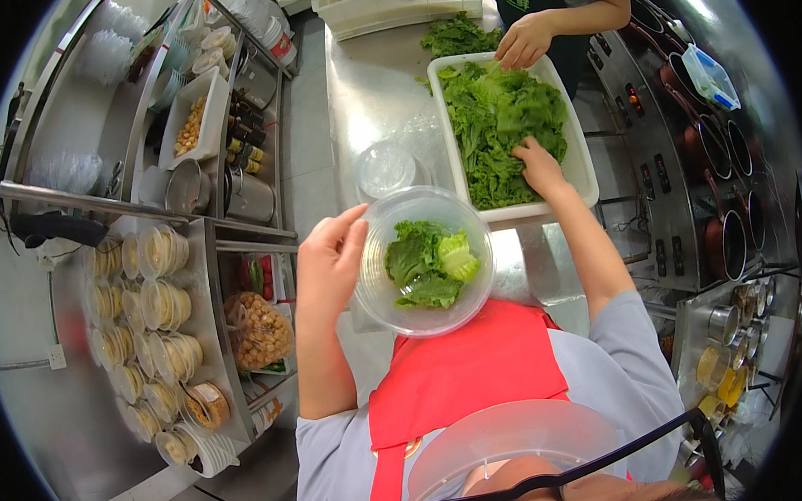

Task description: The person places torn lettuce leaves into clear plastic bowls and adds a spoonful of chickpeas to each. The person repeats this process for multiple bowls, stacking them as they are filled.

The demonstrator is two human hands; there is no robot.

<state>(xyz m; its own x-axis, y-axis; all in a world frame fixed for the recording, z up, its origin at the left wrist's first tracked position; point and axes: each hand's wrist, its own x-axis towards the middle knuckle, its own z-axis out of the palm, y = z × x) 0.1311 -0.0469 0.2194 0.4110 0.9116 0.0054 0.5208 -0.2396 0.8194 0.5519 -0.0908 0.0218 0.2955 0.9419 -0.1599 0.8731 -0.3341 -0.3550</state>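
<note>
My left hand (pixel 331 247) grips the left rim of a clear round plastic bowl (pixel 380 288), held in front of my red apron. A few pieces of green leaf lettuce (pixel 431 262) lie in the bottom of the bowl. To the right, a white rectangular tub (pixel 519 213) is filled with loose lettuce leaves (pixel 486 146). My right hand (pixel 542 166) reaches into its near right part, fingers down among the leaves; whether they pinch a leaf is hidden.
Across the steel table (pixel 343 99), a co-worker's hand (pixel 526 40) is at the tub's far rim. Stacked clear lids or bowls (pixel 386 168) stand left of the tub. Shelves with filled plastic cups (pixel 165 304) line the left; burners with pans (pixel 725 243) line the right.
</note>
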